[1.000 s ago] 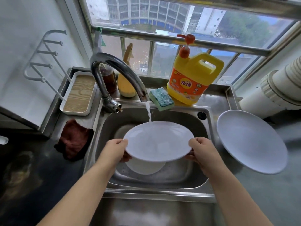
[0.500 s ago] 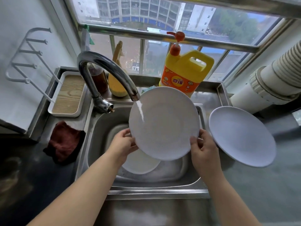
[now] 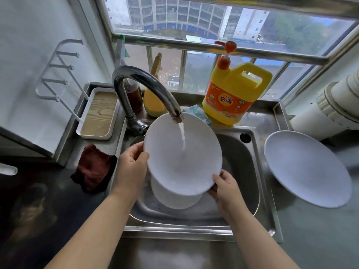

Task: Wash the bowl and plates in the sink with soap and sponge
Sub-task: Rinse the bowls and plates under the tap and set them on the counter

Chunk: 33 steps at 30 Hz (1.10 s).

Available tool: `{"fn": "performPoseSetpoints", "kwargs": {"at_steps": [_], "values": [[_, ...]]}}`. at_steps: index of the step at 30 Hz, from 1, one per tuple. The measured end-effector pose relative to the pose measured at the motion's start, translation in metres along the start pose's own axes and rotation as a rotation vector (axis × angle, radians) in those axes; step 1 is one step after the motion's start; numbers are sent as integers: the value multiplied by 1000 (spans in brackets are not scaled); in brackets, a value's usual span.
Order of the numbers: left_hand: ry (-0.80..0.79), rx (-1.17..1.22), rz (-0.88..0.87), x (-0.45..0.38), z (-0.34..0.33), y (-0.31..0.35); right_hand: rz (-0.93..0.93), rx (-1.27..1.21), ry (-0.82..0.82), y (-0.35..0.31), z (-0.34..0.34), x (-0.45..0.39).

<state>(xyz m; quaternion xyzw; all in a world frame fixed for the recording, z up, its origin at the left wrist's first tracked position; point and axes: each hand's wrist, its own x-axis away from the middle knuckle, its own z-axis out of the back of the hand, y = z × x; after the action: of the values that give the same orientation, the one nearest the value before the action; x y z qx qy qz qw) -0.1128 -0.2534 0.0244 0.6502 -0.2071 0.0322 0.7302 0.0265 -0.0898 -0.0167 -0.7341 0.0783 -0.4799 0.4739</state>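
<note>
I hold a white plate (image 3: 174, 162) tilted up over the steel sink (image 3: 250, 171), its face toward me. Water from the curved tap (image 3: 147, 84) runs down it. My left hand (image 3: 131, 167) grips the plate's left rim and my right hand (image 3: 226, 186) grips its lower right rim. A second white dish (image 3: 174, 199) lies in the sink under the plate, mostly hidden. Another white plate (image 3: 307, 167) rests on the counter to the right. A blue-green sponge (image 3: 200, 113) lies on the sink's back ledge beside the yellow soap jug (image 3: 233, 94).
A dark red cloth (image 3: 93, 169) lies left of the sink. Behind it stands a white tray with a wooden inset (image 3: 99, 113), with a white wall rack (image 3: 58, 74) above. Two bottles (image 3: 153, 101) stand behind the tap. A ribbed white duct (image 3: 334, 107) is at far right.
The plate went from lying flat under the water to tilted upright, then shifted left so the stream hits its middle. My right hand slid down to the lower right rim.
</note>
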Motion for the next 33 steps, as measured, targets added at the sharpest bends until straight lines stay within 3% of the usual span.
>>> {"fn": "performPoseSetpoints", "kwargs": {"at_steps": [5,9,17,23,27,30,33], "values": [[63,-55,53,6,11,-4,-38,146,4,-10,-2,11],[24,-65,169,11,13,-21,-8,256,22,-22,6,18],[-174,-244,424,18,-2,-53,195,649,152,-48,25,25],[-218,-64,611,38,-27,-66,416,816,235,-70,26,45],[-311,-84,708,49,-46,-72,519,900,286,-80,28,57],[-327,-122,718,53,-58,-68,504,872,308,-85,37,65],[-319,-139,583,52,-69,-57,468,801,377,-90,59,76]]}}
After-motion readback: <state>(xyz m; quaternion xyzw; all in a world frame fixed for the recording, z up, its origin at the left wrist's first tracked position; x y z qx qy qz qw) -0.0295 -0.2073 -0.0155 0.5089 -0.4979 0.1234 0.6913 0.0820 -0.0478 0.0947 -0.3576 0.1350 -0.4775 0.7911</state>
